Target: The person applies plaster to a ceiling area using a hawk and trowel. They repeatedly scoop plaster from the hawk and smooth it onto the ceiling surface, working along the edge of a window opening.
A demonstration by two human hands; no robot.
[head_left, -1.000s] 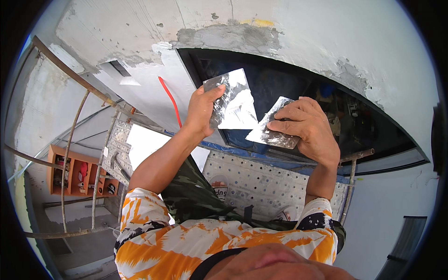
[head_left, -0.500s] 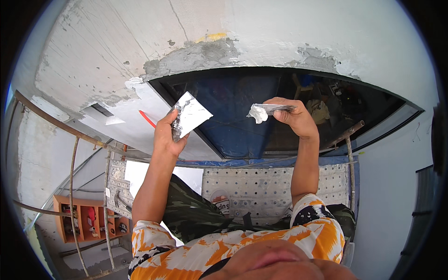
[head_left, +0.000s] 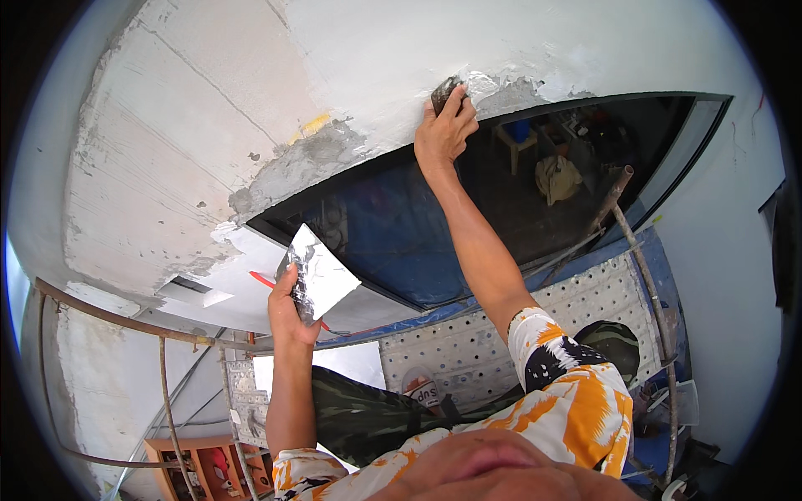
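Hidden and cut off

The right hand (head_left: 445, 132), upper middle, covers most of the small trowel (head_left: 443, 90) in its grip; the left hand (head_left: 288, 305) hides the plaster board's (head_left: 322, 275) handle; the shelf (head_left: 200, 463), lower left, is cut by the rim, its contents too small to tell.

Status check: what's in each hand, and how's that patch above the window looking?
Right hand presses a putty knife to the wall above the window. Left hand grips a filler-smeared plate, held low. Grey patch bare. Nothing in the way.

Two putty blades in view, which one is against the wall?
The small dark one in the right hand, pressed to the plaster above the window. The wide blade in the left hand is held low, clear of the wall.
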